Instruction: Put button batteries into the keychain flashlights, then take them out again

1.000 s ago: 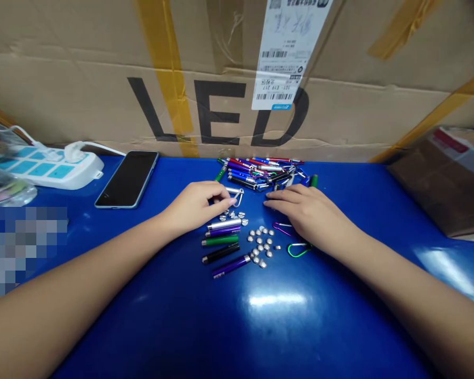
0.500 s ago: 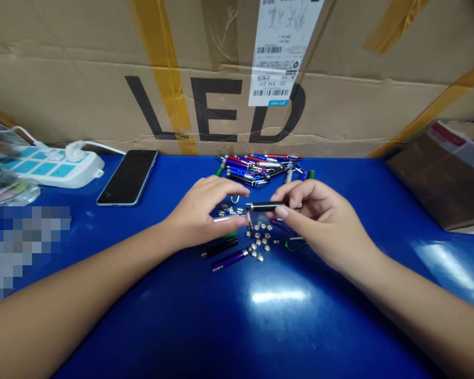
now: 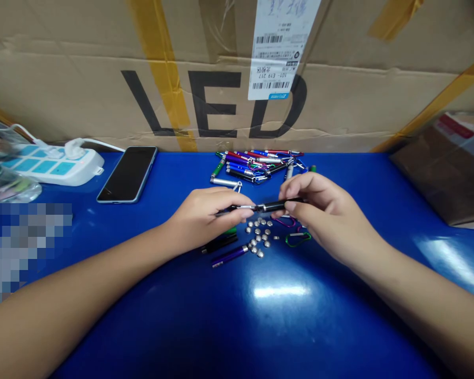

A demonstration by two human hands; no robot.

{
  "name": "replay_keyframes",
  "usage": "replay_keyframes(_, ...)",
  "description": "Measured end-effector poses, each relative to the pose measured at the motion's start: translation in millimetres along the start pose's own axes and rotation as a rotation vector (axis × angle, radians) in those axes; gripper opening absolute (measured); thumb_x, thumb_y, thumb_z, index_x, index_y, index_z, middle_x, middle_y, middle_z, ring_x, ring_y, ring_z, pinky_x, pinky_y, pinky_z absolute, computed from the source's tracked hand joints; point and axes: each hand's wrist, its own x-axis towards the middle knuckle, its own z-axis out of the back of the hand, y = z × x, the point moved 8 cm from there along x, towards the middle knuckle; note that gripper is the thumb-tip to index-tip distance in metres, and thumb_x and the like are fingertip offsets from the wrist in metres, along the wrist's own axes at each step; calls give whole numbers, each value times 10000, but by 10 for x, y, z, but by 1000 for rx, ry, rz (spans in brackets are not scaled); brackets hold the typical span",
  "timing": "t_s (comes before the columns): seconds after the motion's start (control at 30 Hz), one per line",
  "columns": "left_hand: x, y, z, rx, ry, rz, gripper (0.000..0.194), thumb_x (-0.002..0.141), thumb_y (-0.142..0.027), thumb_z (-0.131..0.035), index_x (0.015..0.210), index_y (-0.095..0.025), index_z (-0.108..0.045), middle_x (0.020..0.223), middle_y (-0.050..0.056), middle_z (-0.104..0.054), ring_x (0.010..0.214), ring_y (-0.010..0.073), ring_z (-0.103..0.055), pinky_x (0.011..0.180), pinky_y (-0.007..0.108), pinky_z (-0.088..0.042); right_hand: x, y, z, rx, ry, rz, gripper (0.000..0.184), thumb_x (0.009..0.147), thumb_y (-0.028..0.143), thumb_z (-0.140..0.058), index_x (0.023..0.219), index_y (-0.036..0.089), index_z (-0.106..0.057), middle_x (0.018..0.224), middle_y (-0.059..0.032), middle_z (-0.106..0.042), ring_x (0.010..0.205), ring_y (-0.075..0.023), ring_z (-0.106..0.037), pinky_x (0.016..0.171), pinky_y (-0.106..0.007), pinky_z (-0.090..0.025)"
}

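My right hand [image 3: 319,202] is closed around a slim black penlight [image 3: 274,206], held nearly level above the table with its silver end pointing left. At that end my left hand [image 3: 213,213] pinches a metal clip [image 3: 243,207] between thumb and fingers; the clip joins the penlight's end, and its far part is hidden by the hand. Below both hands lie several silver button cells [image 3: 256,238]. Beside them are a purple tube [image 3: 229,257] and a black tube [image 3: 221,243], with a green one partly covered by my left hand. Green [image 3: 298,239] and purple carabiners rest under my right hand.
A pile of colored penlights [image 3: 256,166] with carabiners lies at the back of the blue table [image 3: 237,326]. A phone [image 3: 128,173] and a white power strip [image 3: 63,167] are on the left. A large carton [image 3: 102,105] stands behind; a smaller box [image 3: 442,168] is at right.
My left hand has closed on the clip that hung from the penlight's end, and the clip now extends leftward. The penlight has shifted slightly right. A silver penlight shows above my left hand.
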Motion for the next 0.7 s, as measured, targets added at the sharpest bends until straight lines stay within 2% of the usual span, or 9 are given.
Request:
replay_keyframes(0.07,-14,-72,0,-13,-10,-77,139,901,-230,-566,928,-182,-694,792,0,-726,710,101,-653,667,186,-484,2,-4,-43,-74,82,-24,106,823,212,-589,924,219,-558,866,-4,-604,690,-120,-591,620,-263,-504)
replay_keyframes(0.13,-30,-131,3,-22,-33,-146,133,896,-206,-574,955,-174,-689,821,15,-732,719,101,-655,673,189,-494,-15,7,-128,-176,222,-42,152,842,286,-609,977,216,-607,880,-12,-649,697,-127,-605,606,-255,-490)
replay_keyframes(0.2,-44,-178,12,-24,-67,-206,117,879,-178,-593,949,-163,-686,823,27,-733,724,102,-658,677,191,-505,-48,38,-204,-287,360,-27,170,864,337,-598,977,220,-648,870,-7,-678,716,-131,-615,625,-250,-478)
replay_keyframes(0.27,-53,-220,14,-35,-88,-260,98,857,-143,-615,924,-150,-687,809,34,-729,734,100,-664,684,187,-514,-76,73,-234,-386,442,11,168,889,345,-567,963,230,-666,846,7,-689,717,-125,-614,648,-244,-463)
replay_keyframes(0.4,-45,-225,7,-133,-87,-246,99,808,-122,-675,902,-148,-691,833,44,-728,786,107,-676,725,196,-532,-90,80,-184,-454,424,33,152,907,337,-534,954,220,-620,827,9,-675,703,-120,-601,659,-245,-448)
replay_keyframes(0.6,-20,-153,-44,-240,-33,-62,24,794,-162,-693,815,-153,-698,941,53,-724,845,121,-668,714,207,-530,-140,80,-212,-471,394,63,75,910,281,-503,947,216,-498,854,4,-627,718,-121,-573,621,-239,-447)
replay_keyframes(0.7,-28,-82,-82,-244,-5,77,72,811,-194,-663,864,-152,-687,931,46,-718,735,103,-651,613,192,-510,-152,142,-222,-540,364,115,104,923,306,-491,975,219,-512,867,5,-640,719,-117,-583,628,-238,-446)
